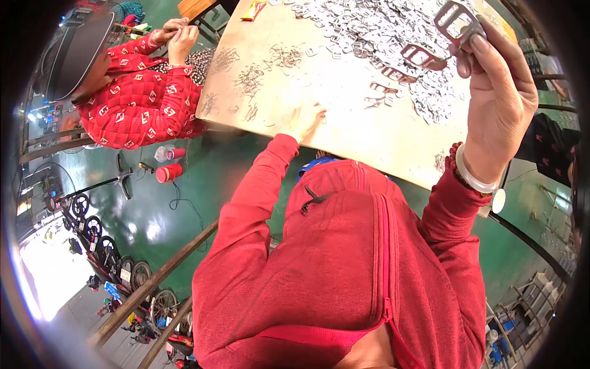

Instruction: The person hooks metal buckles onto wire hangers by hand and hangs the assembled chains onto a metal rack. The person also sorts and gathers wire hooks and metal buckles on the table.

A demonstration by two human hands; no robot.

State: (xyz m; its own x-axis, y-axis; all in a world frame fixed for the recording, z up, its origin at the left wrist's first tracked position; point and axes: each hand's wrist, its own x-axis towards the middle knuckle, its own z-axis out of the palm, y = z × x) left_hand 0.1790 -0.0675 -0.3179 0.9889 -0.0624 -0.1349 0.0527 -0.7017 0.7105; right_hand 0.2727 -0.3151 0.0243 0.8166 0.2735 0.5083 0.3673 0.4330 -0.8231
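Raised at the upper right, my right hand (501,92) pinches a metal buckle (437,18) with rectangular openings between thumb and fingers. Below it, several more buckles (424,56) line up in a row that gets smaller toward the tabletop. My left hand (302,123) is low at the near edge of the table (344,132), its fingers curled in and washed out by glare; what they hold, if anything, is hidden. A large heap of silver buckles (375,27) covers the far part of the table, behind the row.
Small piles of thin dark wire pieces (251,79) lie on the table's left side, and a yellow-red packet (253,10) at its far edge. A person in a red patterned top (141,104) sits at the left with hands together. Wooden rails (153,283) stand behind on the left.
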